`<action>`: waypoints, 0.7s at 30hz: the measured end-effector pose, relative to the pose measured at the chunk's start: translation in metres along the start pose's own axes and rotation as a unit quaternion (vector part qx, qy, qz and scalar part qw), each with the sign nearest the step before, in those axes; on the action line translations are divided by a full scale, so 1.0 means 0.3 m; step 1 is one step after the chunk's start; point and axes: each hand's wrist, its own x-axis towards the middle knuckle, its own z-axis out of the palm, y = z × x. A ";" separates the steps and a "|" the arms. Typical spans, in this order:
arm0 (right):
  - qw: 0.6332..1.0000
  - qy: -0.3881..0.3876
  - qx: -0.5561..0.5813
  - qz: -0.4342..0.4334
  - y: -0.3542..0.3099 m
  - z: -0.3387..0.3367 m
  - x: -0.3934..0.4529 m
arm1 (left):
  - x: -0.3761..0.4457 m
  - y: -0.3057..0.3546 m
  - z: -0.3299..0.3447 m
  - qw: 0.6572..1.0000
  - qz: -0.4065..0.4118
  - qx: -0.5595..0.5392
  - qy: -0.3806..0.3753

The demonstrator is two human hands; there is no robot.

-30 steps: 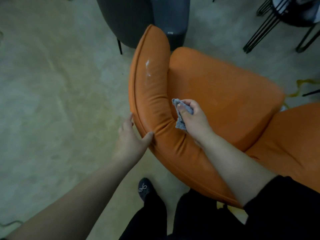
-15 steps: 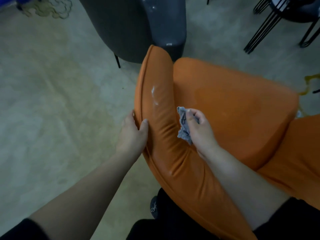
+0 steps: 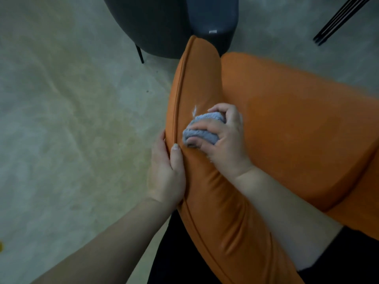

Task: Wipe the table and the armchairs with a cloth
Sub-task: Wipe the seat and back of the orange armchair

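Note:
An orange leather armchair (image 3: 287, 124) fills the right half of the head view, its curved backrest (image 3: 196, 78) running from top centre down toward me. My right hand (image 3: 223, 140) grips a bunched grey-blue cloth (image 3: 202, 130) and presses it on the top of the backrest, just below a small white smear (image 3: 194, 110). My left hand (image 3: 166, 173) holds the outer edge of the backrest, thumb on top and fingers behind the piping.
A dark grey armchair (image 3: 164, 23) stands just beyond the orange one, its thin black leg (image 3: 139, 53) on the pale floor. Black metal chair legs (image 3: 338, 19) show at the top right. Bare floor lies to the left. My dark trousers are below.
My right hand has moved the cloth from the inner face of the backrest up onto its top, close to the white smear. My left hand has slid up along the outer edge.

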 end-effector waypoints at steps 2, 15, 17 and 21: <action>0.998 0.016 0.021 0.059 0.018 -0.012 0.033 | 0.004 0.005 -0.007 1.000 0.002 0.010 -0.019; 0.997 0.017 0.024 0.076 0.010 0.009 0.107 | 0.083 0.084 0.043 0.990 -0.069 0.103 0.073; 0.982 0.048 0.060 0.170 0.037 -0.027 0.131 | 0.082 0.086 0.042 0.989 -0.070 0.105 0.073; 0.977 0.105 0.097 0.156 0.004 -0.054 0.166 | 0.080 0.091 0.042 0.989 -0.064 0.111 0.078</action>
